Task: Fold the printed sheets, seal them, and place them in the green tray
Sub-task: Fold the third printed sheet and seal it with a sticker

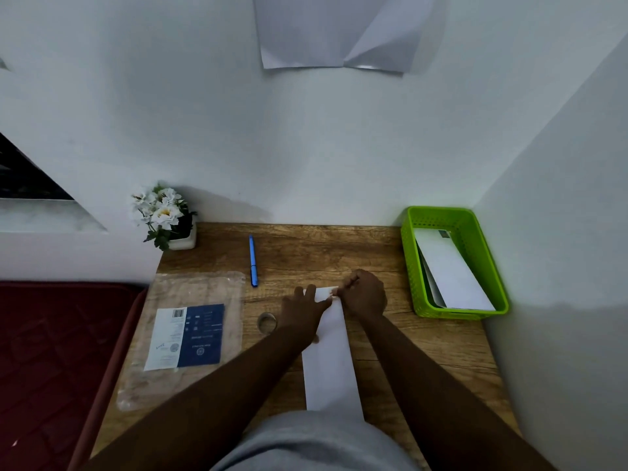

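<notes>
A clear plastic packet (pixel 183 338) is lying along the left edge of the wooden desk (pixel 441 348), carrying a white and dark blue label (pixel 187 336) with a barcode; its print is too small to read. The green tray (pixel 453 261) is sitting at the desk's far right corner, holding several folded white sheets (pixel 452 273) leaning lengthwise inside it. A long folded sheet (pixel 331 362) is lying near the middle of the desk, running toward the near edge. The left hand (pixel 300 312) is pressing flat on its far end with fingers spread and fairly straight. The right hand (pixel 363 295) is curling its fingers at the sheet's far right corner, seemingly pinching something small there; what it is cannot be told. A tape roll (pixel 267 322) is lying just left of the left hand. A blue pen (pixel 253 261) is lying toward the far edge, and a small pot of white flowers (pixel 166 215) is standing at the far left corner.
</notes>
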